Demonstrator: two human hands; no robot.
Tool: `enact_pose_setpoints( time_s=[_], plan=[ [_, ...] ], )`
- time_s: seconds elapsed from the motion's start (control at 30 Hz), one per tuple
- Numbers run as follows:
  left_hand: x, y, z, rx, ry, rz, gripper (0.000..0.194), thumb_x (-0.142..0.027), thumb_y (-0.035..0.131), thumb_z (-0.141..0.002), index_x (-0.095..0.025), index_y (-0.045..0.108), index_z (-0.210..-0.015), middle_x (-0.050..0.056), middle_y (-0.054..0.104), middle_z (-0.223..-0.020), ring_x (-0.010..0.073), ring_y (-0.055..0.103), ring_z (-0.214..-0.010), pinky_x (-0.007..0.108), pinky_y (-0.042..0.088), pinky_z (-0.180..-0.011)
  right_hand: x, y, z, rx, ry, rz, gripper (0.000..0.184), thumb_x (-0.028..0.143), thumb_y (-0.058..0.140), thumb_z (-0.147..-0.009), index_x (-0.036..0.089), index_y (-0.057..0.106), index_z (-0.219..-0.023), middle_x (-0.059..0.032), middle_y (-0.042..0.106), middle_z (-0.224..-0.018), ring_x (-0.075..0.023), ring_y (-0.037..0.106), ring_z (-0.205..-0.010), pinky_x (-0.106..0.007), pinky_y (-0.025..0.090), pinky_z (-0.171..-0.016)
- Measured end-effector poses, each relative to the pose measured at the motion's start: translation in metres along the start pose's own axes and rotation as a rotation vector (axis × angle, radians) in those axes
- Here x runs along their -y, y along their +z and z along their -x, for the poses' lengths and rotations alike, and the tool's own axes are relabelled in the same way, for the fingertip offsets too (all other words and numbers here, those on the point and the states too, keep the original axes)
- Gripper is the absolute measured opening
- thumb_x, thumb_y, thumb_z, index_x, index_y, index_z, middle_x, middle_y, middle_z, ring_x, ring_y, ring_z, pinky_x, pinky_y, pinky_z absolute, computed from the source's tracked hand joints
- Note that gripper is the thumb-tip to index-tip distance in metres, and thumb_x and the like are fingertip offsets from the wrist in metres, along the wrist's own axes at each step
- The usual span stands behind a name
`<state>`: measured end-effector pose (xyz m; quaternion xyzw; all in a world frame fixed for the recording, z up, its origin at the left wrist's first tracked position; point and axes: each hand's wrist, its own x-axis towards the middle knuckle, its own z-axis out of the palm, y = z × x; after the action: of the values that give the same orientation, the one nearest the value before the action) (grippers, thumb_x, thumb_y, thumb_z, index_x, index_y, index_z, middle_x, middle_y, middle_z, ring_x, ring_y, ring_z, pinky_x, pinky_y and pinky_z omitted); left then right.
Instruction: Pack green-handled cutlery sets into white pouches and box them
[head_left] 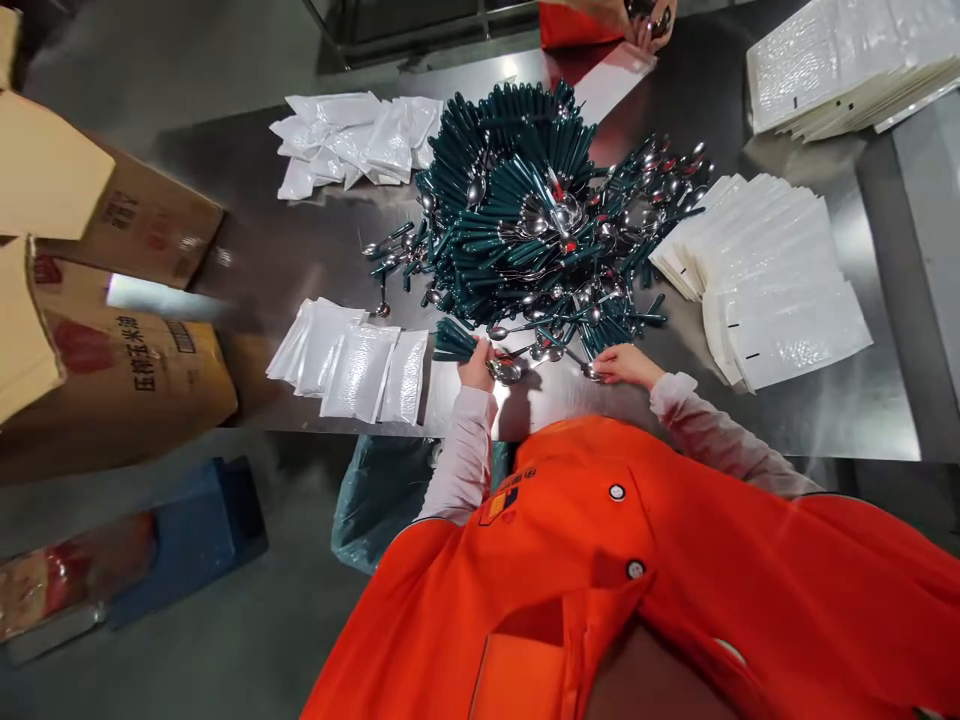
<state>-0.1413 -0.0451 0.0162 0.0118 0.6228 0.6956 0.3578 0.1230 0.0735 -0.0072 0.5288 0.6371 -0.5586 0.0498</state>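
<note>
My left hand [477,368] is closed around a bunch of spoons [454,340], their dark green handles fanned out to the left and their metal bowls on its right side. My right hand [627,365] pinches a spoon by its metal bowl [591,371] at the near edge of the heap. In front of both hands lies a large pile of green-handled spoons [480,230], with handles and shiny bowls pointing many ways. To the left of my left hand is a row of filled white packets [361,372].
More white packets [360,140] lie at the far left of the metal table [300,240]. Flat white pouches [787,290] are stacked at right, with another stack [840,70] behind. Across the table, a co-worker's hand [660,25] holds spoons. Cardboard boxes [135,370] stand left; a lined bin [379,495] is below the edge.
</note>
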Motion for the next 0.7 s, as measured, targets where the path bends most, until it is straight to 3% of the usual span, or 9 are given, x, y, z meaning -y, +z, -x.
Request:
enact_pose_setpoints(
  time_s=[0.1,0.17,0.2,0.23,0.3,0.4,0.53,0.63,0.7],
  plan=[
    [0.016,0.013,0.012,0.069,0.041,-0.389,0.026,-0.025,0.079,-0.079,-0.016,0.061,-0.096,-0.003,0.061,-0.067,0.0152,0.064,-0.061,0.030,0.057,-0.069,0.028,0.021,-0.001,-0.048,-0.257,-0.071,0.108,0.044,0.100,-0.048,0.018,0.060,-0.145,-0.0200,0.061,-0.146,-0.0411,0.056,-0.139,-0.050,0.050,-0.113],
    [0.030,0.027,0.027,0.182,0.170,-0.665,0.032,-0.018,0.078,-0.077,-0.016,0.062,-0.104,0.005,0.071,-0.087,0.0222,0.072,-0.082,0.036,0.059,-0.082,0.051,0.038,0.003,-0.012,-0.503,-0.293,0.144,0.047,0.102,-0.036,0.024,0.036,-0.162,-0.0194,0.041,-0.164,-0.0394,0.038,-0.153,-0.053,0.037,-0.123],
    [0.037,0.034,0.036,0.244,0.244,-0.783,0.037,-0.016,0.076,-0.076,-0.015,0.062,-0.111,0.009,0.073,-0.100,0.0259,0.073,-0.094,0.038,0.059,-0.089,0.061,0.046,0.005,-0.007,-0.598,-0.432,0.150,0.050,0.102,-0.036,0.028,0.028,-0.164,-0.0180,0.036,-0.167,-0.0373,0.036,-0.155,-0.053,0.035,-0.124],
    [0.043,0.040,0.046,0.302,0.303,-0.876,0.044,-0.014,0.074,-0.076,-0.015,0.061,-0.118,0.013,0.072,-0.112,0.0294,0.072,-0.105,0.041,0.058,-0.094,0.069,0.052,0.006,-0.022,-0.654,-0.572,0.147,0.053,0.101,-0.041,0.031,0.024,-0.164,-0.0162,0.038,-0.166,-0.0351,0.039,-0.153,-0.052,0.036,-0.124],
    [0.050,0.048,0.065,0.401,0.360,-0.993,0.053,-0.013,0.071,-0.076,-0.014,0.057,-0.128,0.018,0.069,-0.125,0.0339,0.069,-0.116,0.045,0.057,-0.098,0.077,0.057,0.009,-0.094,-0.652,-0.828,0.122,0.060,0.093,-0.056,0.034,0.031,-0.158,-0.0116,0.053,-0.153,-0.0314,0.054,-0.141,-0.051,0.046,-0.116],
    [0.052,0.051,0.085,0.534,0.275,-1.031,0.059,-0.016,0.075,-0.074,-0.016,0.056,-0.129,0.014,0.072,-0.113,0.0327,0.073,-0.104,0.043,0.061,-0.091,0.072,0.056,0.017,-0.165,-0.544,-1.024,0.076,0.053,0.086,-0.068,0.032,0.052,-0.132,-0.0033,0.070,-0.117,-0.0252,0.070,-0.107,-0.046,0.057,-0.098],
    [0.046,0.058,0.094,0.656,0.098,-0.942,0.061,-0.014,0.081,-0.065,-0.018,0.058,-0.122,0.005,0.074,-0.095,0.0239,0.074,-0.084,0.035,0.062,-0.077,0.059,0.057,0.035,-0.163,-0.587,-1.042,0.050,0.040,0.087,-0.067,0.028,0.052,-0.100,0.0020,0.067,-0.100,-0.0192,0.070,-0.093,-0.040,0.057,-0.091],
    [0.043,0.069,0.092,0.675,0.113,-0.988,0.046,-0.015,0.079,-0.068,-0.017,0.064,-0.112,0.007,0.076,-0.100,0.0249,0.075,-0.092,0.034,0.061,-0.082,0.050,0.050,0.038,-0.178,-0.677,-0.952,0.046,0.043,0.084,-0.072,0.027,0.050,-0.098,0.0002,0.068,-0.107,-0.0198,0.069,-0.099,-0.040,0.056,-0.094],
    [0.044,0.073,0.087,0.673,0.128,-1.162,0.037,-0.020,0.075,-0.075,-0.018,0.067,-0.111,0.008,0.077,-0.105,0.0272,0.075,-0.100,0.035,0.060,-0.087,0.032,0.024,0.033,-0.224,-0.660,-0.759,0.043,0.043,0.083,-0.075,0.025,0.055,-0.103,-0.0037,0.069,-0.114,-0.0211,0.067,-0.106,-0.039,0.054,-0.098]
  ],
)
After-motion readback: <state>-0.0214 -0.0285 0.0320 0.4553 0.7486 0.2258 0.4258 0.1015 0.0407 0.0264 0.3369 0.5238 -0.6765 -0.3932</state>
